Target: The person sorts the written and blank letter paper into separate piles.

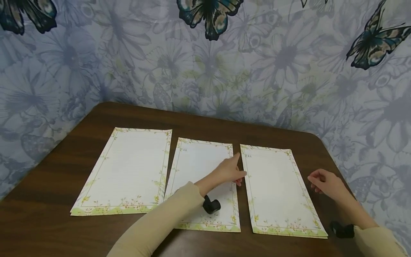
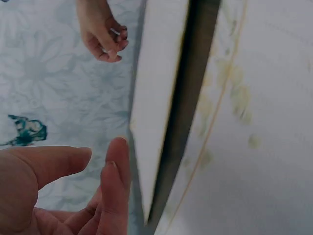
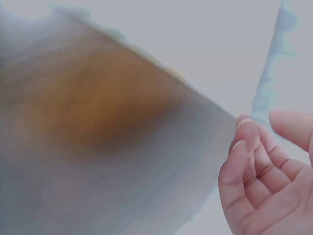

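Note:
Three portrait sheets with a floral border lie side by side: the left sheet [image 1: 128, 167], the middle sheet [image 1: 199, 157] and the right sheet [image 1: 276, 192]. The left hand [image 1: 226, 170] reaches over the middle sheet, its index finger straight near the gap beside the right sheet. In the left wrist view, thumb and index finger stand apart with nothing between them; contact with paper cannot be told. Just right of the right sheet hovers the right hand [image 1: 327, 182], fingers loosely curled and holding nothing. The left forearm hides part of the middle sheet.
The sheets lie on a dark brown wooden table [image 1: 41, 200] with rounded far corners. Behind it is a wall [image 1: 135, 64] patterned with flowers and butterflies. A dark wrist camera [image 1: 211, 205] sits at the left wrist, another black camera [image 1: 341, 230] at the right.

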Available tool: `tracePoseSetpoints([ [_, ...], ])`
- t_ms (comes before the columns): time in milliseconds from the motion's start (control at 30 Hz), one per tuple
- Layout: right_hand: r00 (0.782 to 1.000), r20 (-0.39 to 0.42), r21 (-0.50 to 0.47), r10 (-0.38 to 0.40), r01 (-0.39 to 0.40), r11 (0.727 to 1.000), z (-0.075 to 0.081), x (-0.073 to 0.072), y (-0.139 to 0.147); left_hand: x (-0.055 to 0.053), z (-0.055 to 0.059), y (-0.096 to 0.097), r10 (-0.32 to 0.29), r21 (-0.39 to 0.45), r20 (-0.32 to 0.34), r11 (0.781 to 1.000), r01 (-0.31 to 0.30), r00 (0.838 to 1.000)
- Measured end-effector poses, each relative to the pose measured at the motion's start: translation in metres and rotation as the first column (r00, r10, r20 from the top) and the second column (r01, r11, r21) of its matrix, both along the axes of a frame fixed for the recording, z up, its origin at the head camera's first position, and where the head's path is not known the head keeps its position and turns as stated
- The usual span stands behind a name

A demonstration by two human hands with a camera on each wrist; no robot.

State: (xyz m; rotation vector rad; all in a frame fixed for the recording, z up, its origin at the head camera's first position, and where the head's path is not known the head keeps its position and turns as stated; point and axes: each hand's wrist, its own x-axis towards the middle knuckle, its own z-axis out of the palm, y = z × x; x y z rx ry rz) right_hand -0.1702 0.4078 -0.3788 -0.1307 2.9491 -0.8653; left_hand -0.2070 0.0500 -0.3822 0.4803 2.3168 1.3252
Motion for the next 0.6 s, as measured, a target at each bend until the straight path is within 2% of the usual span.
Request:
tracePoseSetpoints([
  [67, 0.998, -0.069, -0.037, 0.005, -0.008, 0.999, 0.012, 0.002, -0.008, 0.000, 0.014, -0.025, 0.001, -0.033, -0.098, 0.999, -0.005, 0.995],
  [133, 0.990, -0.139, -0.063, 0.018, -0.027, 0.998, 0.024, 0.003, -0.022, -0.001, 0.027, -0.055, 0.032, -0.068, -0.180, 0.997, -0.045, 0.983],
  [200, 0.982, -0.185, -0.074, 0.038, -0.052, 0.996, 0.033, 0.004, -0.041, 0.000, 0.036, -0.087, 0.086, -0.078, -0.229, 0.991, -0.107, 0.970],
  [267, 0.975, -0.210, -0.079, 0.066, -0.084, 0.993, 0.038, 0.005, -0.065, 0.003, 0.040, -0.118, 0.136, -0.078, -0.258, 0.984, -0.161, 0.957],
  [333, 0.969, -0.226, -0.071, 0.103, -0.122, 0.990, 0.038, 0.006, -0.090, 0.009, 0.036, -0.147, 0.163, -0.102, -0.289, 0.975, -0.199, 0.943],
  [400, 0.959, -0.238, -0.066, 0.155, -0.175, 0.982, 0.035, 0.006, -0.116, 0.017, 0.030, -0.171, 0.172, -0.125, -0.299, 0.968, -0.218, 0.939],
  [500, 0.943, -0.223, -0.065, 0.246, -0.266, 0.962, 0.024, 0.006, -0.150, 0.027, 0.017, -0.195, 0.179, -0.157, -0.273, 0.961, -0.228, 0.945],
  [600, 0.929, -0.150, -0.060, 0.339, -0.351, 0.934, 0.012, 0.007, -0.178, 0.033, 0.008, -0.204, 0.194, -0.139, -0.203, 0.965, -0.224, 0.960],
])
